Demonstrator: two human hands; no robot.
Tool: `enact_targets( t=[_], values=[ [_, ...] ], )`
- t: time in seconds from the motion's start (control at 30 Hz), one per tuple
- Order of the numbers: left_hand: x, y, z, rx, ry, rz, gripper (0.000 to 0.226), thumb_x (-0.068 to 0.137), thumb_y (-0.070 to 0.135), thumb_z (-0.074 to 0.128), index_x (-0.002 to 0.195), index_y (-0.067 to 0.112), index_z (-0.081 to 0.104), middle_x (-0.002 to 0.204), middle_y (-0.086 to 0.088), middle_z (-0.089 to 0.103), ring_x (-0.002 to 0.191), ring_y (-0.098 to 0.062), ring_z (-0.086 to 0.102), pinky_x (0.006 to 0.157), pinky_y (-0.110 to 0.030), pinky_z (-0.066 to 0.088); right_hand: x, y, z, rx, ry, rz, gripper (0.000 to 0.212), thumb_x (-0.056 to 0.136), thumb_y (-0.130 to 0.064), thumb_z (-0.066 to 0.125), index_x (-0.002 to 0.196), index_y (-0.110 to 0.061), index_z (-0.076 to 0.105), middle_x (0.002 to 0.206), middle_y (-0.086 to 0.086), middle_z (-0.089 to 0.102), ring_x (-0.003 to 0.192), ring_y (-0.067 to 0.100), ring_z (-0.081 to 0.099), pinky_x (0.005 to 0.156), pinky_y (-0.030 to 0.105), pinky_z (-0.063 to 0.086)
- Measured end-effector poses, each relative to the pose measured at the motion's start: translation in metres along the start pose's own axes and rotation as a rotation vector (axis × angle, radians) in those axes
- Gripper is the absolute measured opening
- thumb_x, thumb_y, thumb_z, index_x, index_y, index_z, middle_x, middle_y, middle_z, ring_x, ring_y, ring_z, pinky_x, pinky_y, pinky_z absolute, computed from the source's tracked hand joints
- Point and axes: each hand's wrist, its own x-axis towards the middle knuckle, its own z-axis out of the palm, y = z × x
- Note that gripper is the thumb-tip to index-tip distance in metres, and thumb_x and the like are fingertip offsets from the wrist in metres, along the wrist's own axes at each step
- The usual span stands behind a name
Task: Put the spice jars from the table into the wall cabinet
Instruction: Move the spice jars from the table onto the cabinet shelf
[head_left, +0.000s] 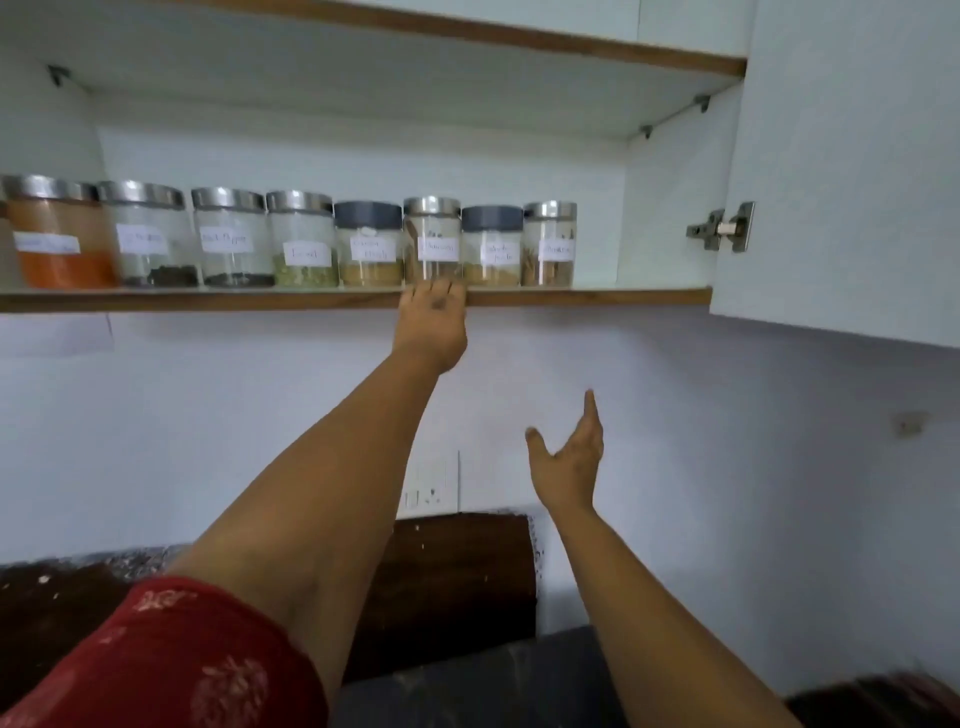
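Several labelled spice jars stand in a row on the wall cabinet's shelf (597, 297). The jar with the steel lid (432, 228) stands between two dark-lidded jars (368, 244) (491, 247). My left hand (432, 322) is raised to the shelf's front edge just below that steel-lidded jar, fingers reaching up at its base; whether they touch it I cannot tell. My right hand (569, 460) hangs in the air lower and to the right, fingers straight, holding nothing. An orange-filled jar (60, 234) is at the far left.
The cabinet door (852, 166) stands swung out on the right, its hinge (722, 228) showing. The shelf is bare right of the last jar (549, 244). A wall socket (431, 488) sits below, above a dark wooden surface (467, 571).
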Motion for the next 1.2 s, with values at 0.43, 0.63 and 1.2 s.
enact_targets(
  t=[0.43,0.63,1.2],
  values=[
    [-0.313,-0.002,0.137,-0.294,-0.627,-0.347,0.065,0.103,0.035,0.038,0.154,0.008,0.009,0.16,-0.014,0.011,0.147,-0.031,0.007,0.12,-0.045,0.013,-0.184,0.177,-0.055,-0.841,-0.85,0.576,0.136,0.048,-0.073,0.078,0.154,-0.032,0.003,0.159,0.011,0.005,0.145,0.039,0.011,0.115,0.054,0.022],
    [-0.386,-0.021,0.148,-0.254,-0.801,-0.415,0.065,0.103,0.035,0.037,0.154,0.009,0.008,0.16,-0.012,0.007,0.147,-0.031,0.006,0.118,-0.043,0.016,-0.231,0.213,-0.062,-0.882,-1.013,0.637,0.122,0.063,-0.04,0.087,0.154,-0.031,0.006,0.157,0.012,0.008,0.144,0.04,0.013,0.114,0.05,0.027],
    [-0.402,-0.027,0.135,-0.763,-0.582,-0.966,0.044,0.1,0.052,0.034,0.124,0.016,0.045,0.119,-0.008,0.057,0.104,-0.022,0.057,0.09,-0.036,0.047,-0.187,0.131,-0.033,-0.334,-0.362,0.5,0.063,0.085,-0.077,0.029,0.09,-0.022,0.06,0.095,0.001,0.063,0.093,0.021,0.062,0.084,0.04,0.052]
  ],
)
